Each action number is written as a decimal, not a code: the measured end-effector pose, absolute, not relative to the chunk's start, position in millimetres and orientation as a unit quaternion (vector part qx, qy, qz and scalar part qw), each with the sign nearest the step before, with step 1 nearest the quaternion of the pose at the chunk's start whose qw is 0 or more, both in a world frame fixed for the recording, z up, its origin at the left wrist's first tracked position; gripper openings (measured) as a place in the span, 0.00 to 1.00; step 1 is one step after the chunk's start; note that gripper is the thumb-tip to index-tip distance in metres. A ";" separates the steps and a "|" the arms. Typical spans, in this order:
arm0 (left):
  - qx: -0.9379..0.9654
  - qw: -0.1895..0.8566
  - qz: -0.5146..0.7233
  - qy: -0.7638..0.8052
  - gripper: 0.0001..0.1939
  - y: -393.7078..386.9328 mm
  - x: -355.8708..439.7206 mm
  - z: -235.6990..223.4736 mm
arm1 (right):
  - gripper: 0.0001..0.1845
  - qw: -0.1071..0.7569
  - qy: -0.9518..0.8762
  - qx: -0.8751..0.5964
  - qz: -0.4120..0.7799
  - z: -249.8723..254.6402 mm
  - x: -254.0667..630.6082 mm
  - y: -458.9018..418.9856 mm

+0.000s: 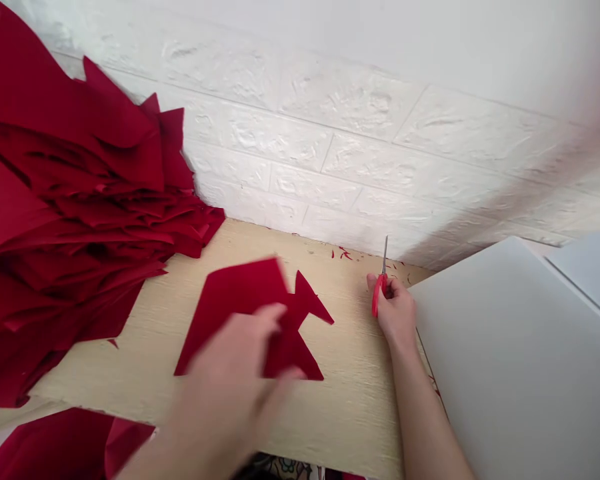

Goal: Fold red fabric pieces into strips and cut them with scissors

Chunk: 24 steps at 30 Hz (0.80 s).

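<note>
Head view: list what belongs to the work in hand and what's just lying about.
In use: scissors in the right hand; notched red piece under the left hand; probably the red pile.
Lying about, it seems: small red scraps, white panel.

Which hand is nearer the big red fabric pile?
Left. The left hand is over the cut red piece, to the right of the pile; the right hand, holding red-handled scissors, is farther right, beyond that piece.
</note>
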<state>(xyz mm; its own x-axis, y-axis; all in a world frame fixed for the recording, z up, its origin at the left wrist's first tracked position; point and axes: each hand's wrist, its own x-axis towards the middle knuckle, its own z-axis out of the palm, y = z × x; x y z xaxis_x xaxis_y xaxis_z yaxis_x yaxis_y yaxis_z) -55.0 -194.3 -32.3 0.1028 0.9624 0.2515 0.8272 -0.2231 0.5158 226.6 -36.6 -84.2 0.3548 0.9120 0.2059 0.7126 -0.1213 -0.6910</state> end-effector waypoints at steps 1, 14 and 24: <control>0.778 0.142 0.248 0.559 0.32 -190.5 -38.6 -35.7 | 0.25 0.367 -0.554 -0.735 0.134 -84.0 226.2 -36.6; 0.565 0.135 0.139 0.802 0.37 -169.1 -113.6 -73.2 | 0.26 0.327 -0.572 -0.742 0.127 -90.4 225.4 -31.8; 0.563 0.622 0.265 0.475 0.21 -121.4 -106.7 16.8 | 0.24 0.282 -0.565 -0.763 0.140 -83.1 222.1 -31.7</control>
